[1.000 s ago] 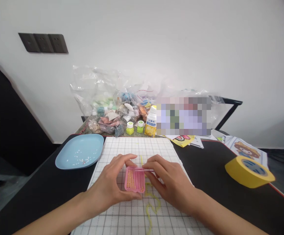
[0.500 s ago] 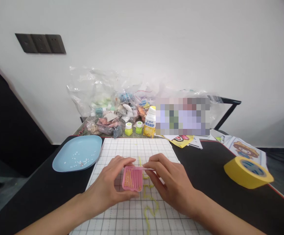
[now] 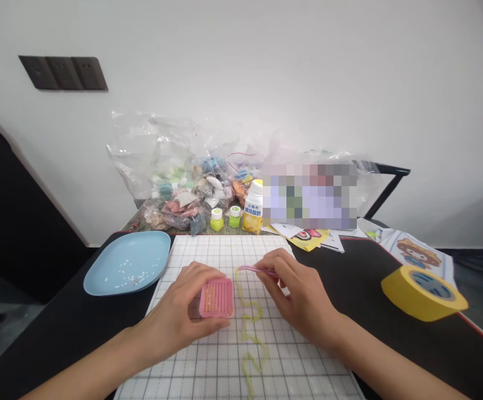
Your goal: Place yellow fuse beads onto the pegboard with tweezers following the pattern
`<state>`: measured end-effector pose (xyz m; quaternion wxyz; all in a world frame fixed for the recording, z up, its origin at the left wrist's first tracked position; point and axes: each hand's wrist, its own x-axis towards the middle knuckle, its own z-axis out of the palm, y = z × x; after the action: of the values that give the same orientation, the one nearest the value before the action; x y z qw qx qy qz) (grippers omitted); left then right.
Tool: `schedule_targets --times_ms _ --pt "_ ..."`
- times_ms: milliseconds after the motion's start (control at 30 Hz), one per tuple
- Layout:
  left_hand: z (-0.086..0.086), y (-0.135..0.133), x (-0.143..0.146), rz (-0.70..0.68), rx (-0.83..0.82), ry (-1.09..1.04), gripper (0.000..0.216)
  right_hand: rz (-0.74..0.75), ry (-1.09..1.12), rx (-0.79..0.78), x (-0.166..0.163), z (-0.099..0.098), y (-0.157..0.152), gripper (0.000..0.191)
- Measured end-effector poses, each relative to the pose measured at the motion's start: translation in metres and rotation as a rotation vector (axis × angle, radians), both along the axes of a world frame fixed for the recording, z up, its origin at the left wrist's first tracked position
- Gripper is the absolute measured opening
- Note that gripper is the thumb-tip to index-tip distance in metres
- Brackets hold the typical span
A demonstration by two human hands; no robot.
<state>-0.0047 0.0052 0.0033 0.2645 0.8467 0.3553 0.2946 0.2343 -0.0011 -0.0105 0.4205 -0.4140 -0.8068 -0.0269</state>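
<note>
My left hand (image 3: 189,304) grips a small pink ridged tray (image 3: 224,298) between thumb and fingers. Tiny gold bits lie in the tray's grooves on its left side and at its lower right corner. My right hand (image 3: 293,283) pinches a pair of pink tweezers (image 3: 247,269), whose tip points left, at the top end of a wavy yellow-green line (image 3: 250,319). That line runs down a white gridded board (image 3: 200,361) beneath both hands. Whether the tweezers hold anything is too small to tell.
On the left is a light blue plate (image 3: 129,250) with scattered white bits. A yellow tape roll (image 3: 408,300) and a printed picture (image 3: 418,255) lie right. Behind stand two small jars (image 3: 216,220), a yogurt bottle (image 3: 252,208) and clear plastic bags (image 3: 170,166) of packets.
The tweezers have moved away from the tray, up to the top end of the yellow-green line. My left hand has shifted slightly left with the tray.
</note>
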Motion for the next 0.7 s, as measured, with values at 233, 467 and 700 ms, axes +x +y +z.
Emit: schedule_targets --times_ms 233,467,700 --pt "-0.007 0.002 -0.002 0.013 0.011 -0.023 0.048 0.063 -0.03 -0.133 0.004 -0.003 0.004 0.013" --pt "-0.002 0.003 0.001 -0.011 -0.021 -0.017 0.041 -0.001 -0.059 -0.109 0.006 -0.006 0.012 0.016" --pt "-0.002 0.001 -0.001 0.036 -0.104 0.013 0.042 -0.04 -0.049 -0.028 0.006 -0.011 0.024 0.016"
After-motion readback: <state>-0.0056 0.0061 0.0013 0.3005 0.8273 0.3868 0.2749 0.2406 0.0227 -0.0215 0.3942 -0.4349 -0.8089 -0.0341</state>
